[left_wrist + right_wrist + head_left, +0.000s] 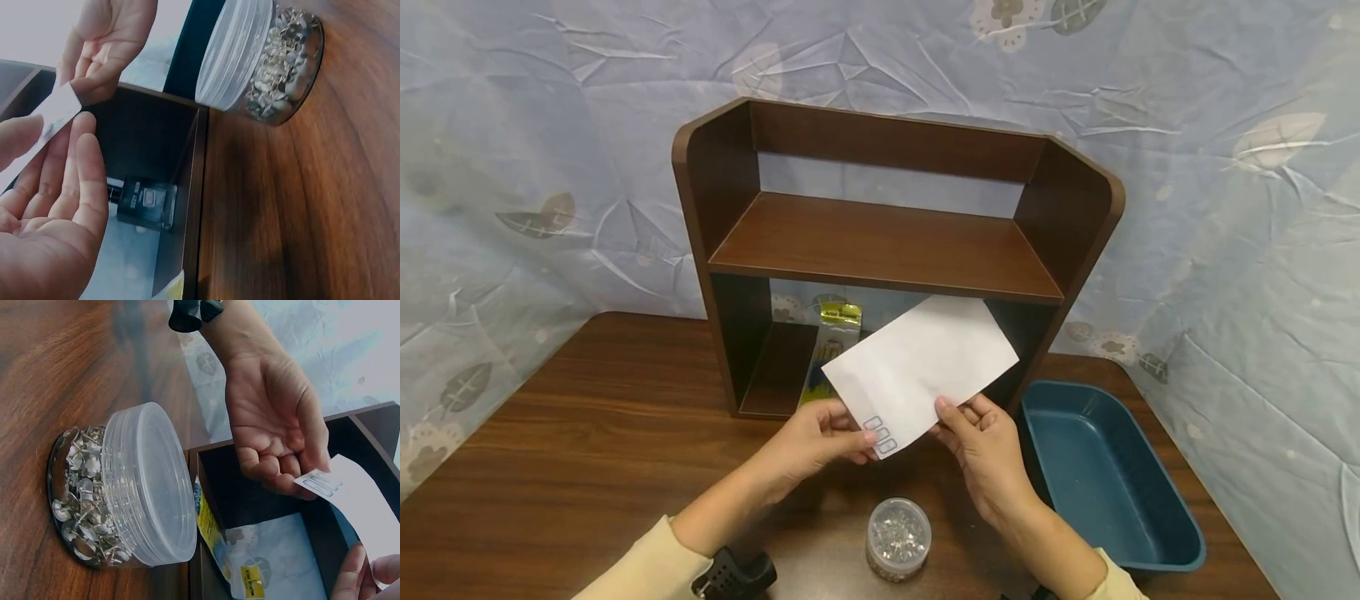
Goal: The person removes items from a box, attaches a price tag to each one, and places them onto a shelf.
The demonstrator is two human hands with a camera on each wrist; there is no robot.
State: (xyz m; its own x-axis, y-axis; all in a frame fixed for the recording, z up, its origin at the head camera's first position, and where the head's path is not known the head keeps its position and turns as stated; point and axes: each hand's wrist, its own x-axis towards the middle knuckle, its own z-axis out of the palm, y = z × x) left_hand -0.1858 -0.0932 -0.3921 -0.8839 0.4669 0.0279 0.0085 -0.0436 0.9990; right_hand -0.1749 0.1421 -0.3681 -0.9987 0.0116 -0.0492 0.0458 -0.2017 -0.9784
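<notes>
A white sheet of paper (928, 354), with small rounded boxes printed near one corner, is held tilted in front of the shelf. My left hand (808, 442) pinches it by the printed corner, the thumb (859, 440) lying over the boxes. On the paper's lower right edge, my right hand (988, 458) pinches it with the thumb on top. The fingers behind the paper are partly hidden in the head view. Below both hands stands a clear lidded jar (898, 540) of metal thumbtacks (84, 506), which neither hand touches.
The dark brown two-tier shelf (880, 242) stands at the back of the wooden table (587, 467). A yellow-topped packet (838, 333) leans in its lower compartment. A dark bottle (147, 203) also stands there. To the right lies a blue plastic bin (1105, 475).
</notes>
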